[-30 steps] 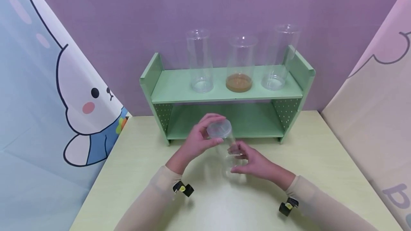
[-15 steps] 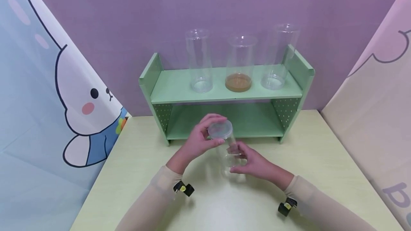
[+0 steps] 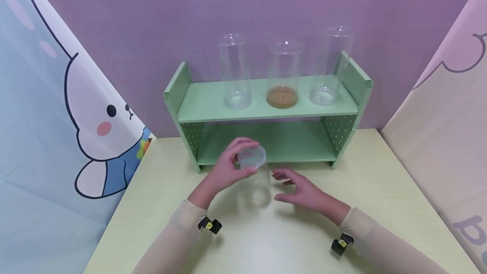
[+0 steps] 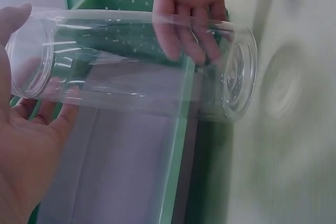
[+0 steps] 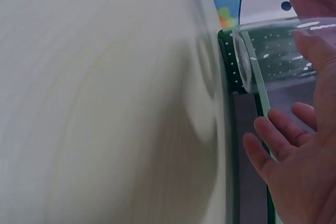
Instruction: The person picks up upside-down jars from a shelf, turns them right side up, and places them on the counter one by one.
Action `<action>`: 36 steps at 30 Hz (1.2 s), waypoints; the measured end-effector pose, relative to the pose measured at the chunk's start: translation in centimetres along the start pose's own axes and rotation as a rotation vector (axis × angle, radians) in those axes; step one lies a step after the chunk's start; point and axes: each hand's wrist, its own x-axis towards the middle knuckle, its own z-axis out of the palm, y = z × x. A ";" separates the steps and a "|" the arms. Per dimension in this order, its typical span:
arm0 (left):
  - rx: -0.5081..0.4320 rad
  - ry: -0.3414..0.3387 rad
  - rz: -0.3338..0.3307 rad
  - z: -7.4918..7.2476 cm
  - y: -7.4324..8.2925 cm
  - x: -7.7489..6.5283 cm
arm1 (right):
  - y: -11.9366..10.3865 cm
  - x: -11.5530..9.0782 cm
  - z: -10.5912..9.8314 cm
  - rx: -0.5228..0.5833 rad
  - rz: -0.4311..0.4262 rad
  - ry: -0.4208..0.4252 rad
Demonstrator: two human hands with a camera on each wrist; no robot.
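Note:
My left hand (image 3: 227,168) holds a clear plastic jar (image 3: 260,183) near its top, thumb and fingers around the lidded end (image 3: 252,157). The left wrist view has the jar (image 4: 142,72) lying across the frame, its base a little off the tabletop. To the right of the jar, my right hand (image 3: 304,191) stands apart from it with loosely spread fingers and nothing in them. In the right wrist view the right hand (image 5: 299,156) is palm open near the jar (image 5: 283,56). No contents show inside the jar.
Behind the hands stands a green two-tier shelf (image 3: 228,116). On its upper board are a tall clear jar (image 3: 236,71) at left, a jar with a brown bottom layer (image 3: 282,97) in the middle and another clear jar (image 3: 323,92) at right. The pale tabletop (image 3: 133,206) extends around.
The right hand has let go of the jar's lower part and its fingers have loosened. The left hand has moved the jar slightly left, and the jar stands more upright.

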 end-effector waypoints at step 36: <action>0.259 0.220 -0.155 -9.9 -1.3 -5.4 | 1.4 -0.4 -1.9 -0.419 -0.046 0.075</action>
